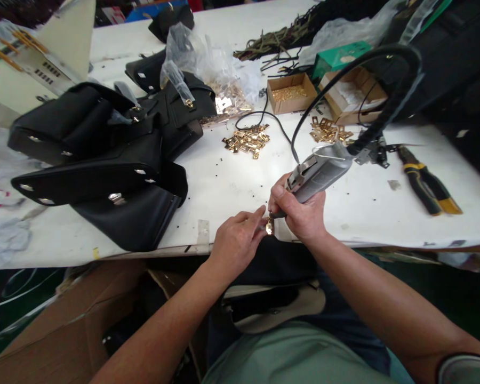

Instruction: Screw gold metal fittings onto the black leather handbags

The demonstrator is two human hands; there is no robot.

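Note:
My right hand (304,210) is wrapped round a grey power screwdriver (324,169), whose tip points down at a small gold metal fitting (269,225) by the table's front edge. Close against that fitting is my left hand (240,237), its fingers pressed together and holding the fitting. The fitting lies at the top of a black bag (282,258), which hangs over the table edge into my lap. A thick black hose runs up from the back of the screwdriver.
Several black bags (120,176) lie at the left. Gold fittings (246,141) are heaped mid-table, near a cardboard box (290,93) of small gold parts. Pliers (428,181) lie at the right on the white table (232,186). A green box (340,56) stands behind.

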